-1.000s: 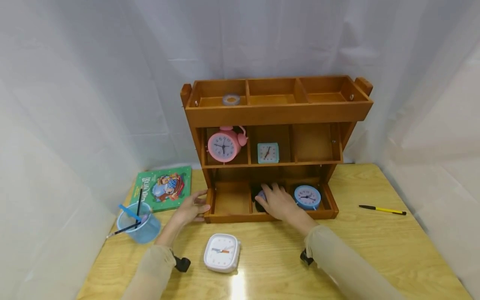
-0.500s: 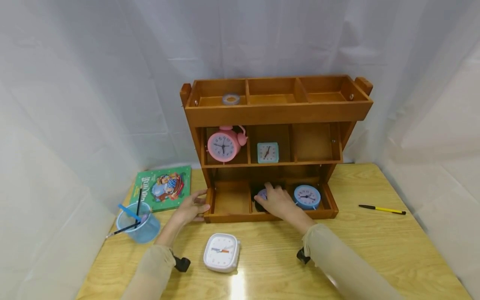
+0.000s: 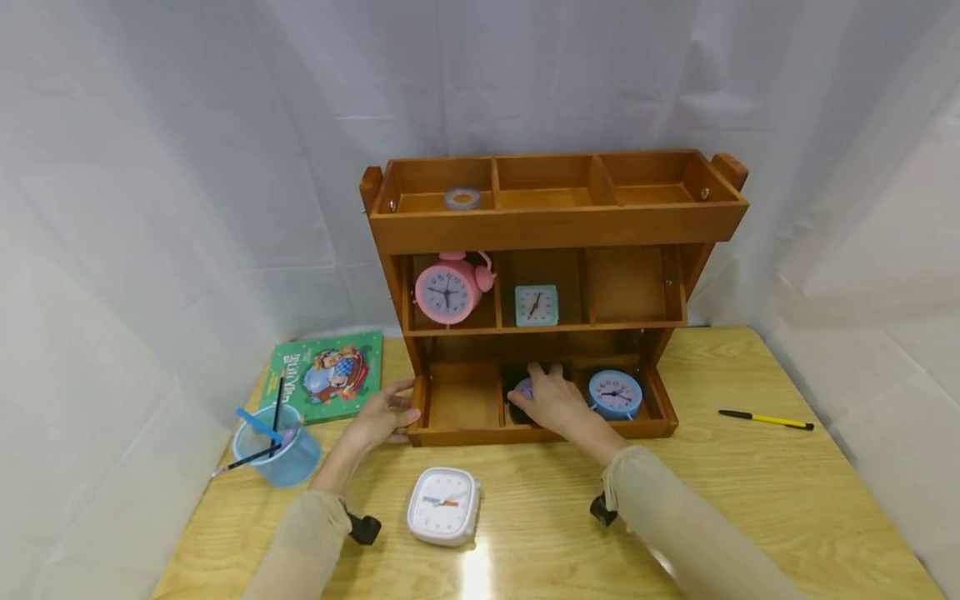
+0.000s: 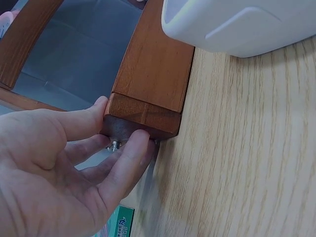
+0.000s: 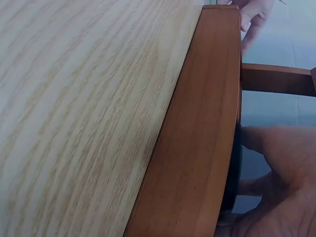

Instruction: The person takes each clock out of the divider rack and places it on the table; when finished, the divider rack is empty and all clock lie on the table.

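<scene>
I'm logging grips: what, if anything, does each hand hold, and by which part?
Right hand: the dark clock, apparently by its rim. Left hand touches the shelf at lower left.

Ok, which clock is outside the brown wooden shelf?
The white rounded-square clock: it alone is on the pale wooden tabletop, not in the shelf.

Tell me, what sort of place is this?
Probably a screened-off corner indoors, though I can't see the whole room. Pale sheeting rises behind and beside a wooden table, and on it stands a wooden shelf with clocks in it.
</scene>
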Tool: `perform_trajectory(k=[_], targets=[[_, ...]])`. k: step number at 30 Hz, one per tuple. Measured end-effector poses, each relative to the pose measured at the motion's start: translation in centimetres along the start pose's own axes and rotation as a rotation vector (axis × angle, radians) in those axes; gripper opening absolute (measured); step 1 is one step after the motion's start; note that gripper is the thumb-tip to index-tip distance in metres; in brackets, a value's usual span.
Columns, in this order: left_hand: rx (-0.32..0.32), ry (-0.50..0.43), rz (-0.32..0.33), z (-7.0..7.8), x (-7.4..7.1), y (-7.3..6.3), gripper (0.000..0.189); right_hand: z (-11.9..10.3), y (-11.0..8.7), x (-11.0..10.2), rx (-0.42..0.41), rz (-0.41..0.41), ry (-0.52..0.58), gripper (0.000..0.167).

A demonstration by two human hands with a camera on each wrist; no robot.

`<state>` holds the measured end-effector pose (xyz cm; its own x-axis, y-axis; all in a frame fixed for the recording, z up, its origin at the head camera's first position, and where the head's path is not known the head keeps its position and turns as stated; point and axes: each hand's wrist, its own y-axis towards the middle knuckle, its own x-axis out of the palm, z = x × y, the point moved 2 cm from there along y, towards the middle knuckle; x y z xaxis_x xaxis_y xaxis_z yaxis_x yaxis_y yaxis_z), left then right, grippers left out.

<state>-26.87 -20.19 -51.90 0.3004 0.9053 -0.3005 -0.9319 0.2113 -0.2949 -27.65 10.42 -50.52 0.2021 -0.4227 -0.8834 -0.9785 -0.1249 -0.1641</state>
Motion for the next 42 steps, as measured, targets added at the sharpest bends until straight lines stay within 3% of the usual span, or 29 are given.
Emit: perform_trajectory(k=[16, 37, 42], targets=[[0.020, -0.007, -0.007, -0.1, 0.1, -0.2, 0.068, 0.0, -0.4, -0.6, 0.054, -0.011, 0.078, 0.074], [0.010, -0.012, 0.003, -0.2, 0.2, -0.2, 0.065, 0.3, -1.1, -2.3, -0.034, -0.021, 0.107, 0.061], [0.010, -0.016, 0.005, -0.2, 0.1, -0.2, 0.065, 0.5, -1.1, -2.3, -0.053, -0.013, 0.183, 0.057]])
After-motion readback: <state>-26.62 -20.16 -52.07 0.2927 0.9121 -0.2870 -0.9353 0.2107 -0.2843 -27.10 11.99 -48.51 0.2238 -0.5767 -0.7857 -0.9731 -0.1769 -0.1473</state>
